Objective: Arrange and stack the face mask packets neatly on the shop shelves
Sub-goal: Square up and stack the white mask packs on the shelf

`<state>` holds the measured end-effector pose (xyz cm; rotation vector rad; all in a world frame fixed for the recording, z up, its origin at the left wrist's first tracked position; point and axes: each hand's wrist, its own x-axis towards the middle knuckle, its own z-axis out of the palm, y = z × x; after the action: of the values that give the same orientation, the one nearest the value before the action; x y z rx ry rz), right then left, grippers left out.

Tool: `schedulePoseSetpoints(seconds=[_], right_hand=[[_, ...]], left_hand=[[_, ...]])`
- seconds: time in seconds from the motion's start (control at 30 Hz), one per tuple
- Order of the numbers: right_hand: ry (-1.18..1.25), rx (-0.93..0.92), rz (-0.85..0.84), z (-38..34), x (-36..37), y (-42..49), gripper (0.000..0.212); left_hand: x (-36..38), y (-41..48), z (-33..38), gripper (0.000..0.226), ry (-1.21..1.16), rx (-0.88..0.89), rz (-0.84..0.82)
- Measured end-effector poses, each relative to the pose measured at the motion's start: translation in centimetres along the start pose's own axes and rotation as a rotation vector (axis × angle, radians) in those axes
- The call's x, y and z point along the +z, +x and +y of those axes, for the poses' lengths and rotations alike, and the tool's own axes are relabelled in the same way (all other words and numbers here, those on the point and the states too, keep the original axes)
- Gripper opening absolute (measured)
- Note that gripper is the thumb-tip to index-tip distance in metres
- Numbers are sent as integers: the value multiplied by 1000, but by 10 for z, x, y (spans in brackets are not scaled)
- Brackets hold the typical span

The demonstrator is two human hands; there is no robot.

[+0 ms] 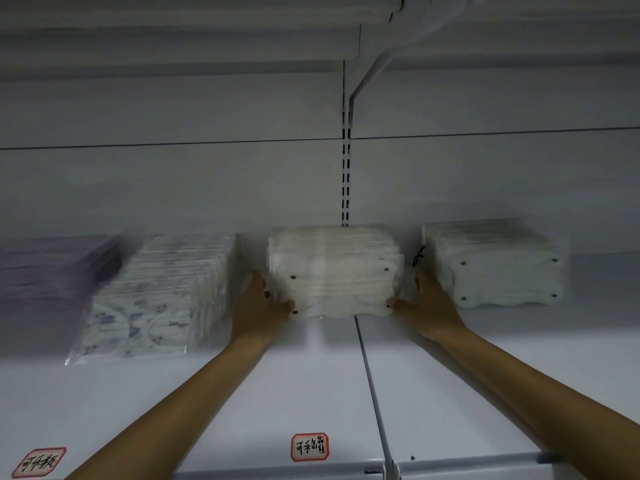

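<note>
Handwritten Chinese labels (309,446) on shelf (311,375), illegible.

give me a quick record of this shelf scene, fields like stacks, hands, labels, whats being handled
setting: white shop shelf, seen from the head camera
being handled: white mask packet stack, middle of the row
left hand: pressed on the stack's left side, thumb at the front corner
right hand: on its right side, thumb at the front corner
other stacks: purple stack far left, blurred; patterned stack; white stack on the right
labels: two red-bordered handwritten labels at the shelf front
</note>
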<state>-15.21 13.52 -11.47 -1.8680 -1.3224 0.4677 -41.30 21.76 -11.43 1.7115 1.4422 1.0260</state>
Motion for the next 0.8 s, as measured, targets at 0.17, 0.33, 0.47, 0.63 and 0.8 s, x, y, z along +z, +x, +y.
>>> schedulePoseSetpoints(seconds=[0.17,0.33,0.47,0.63,0.8], right_hand=[[-21,-164,126,-11,5,9,50],[3,-160,118,-6,6,6,57],[52,-135,62,-3,5,2,70],[50,-120,29,-1,9,7,71],[191,-103,-92,-14,14,9,87]], left_hand=[[0,7,4,67,11,196,112],[0,4,-8,85,-1,115,73],[0,4,-13,102,11,61,5],[3,5,-8,102,61,49,-17],[8,5,-3,72,86,113,-43]])
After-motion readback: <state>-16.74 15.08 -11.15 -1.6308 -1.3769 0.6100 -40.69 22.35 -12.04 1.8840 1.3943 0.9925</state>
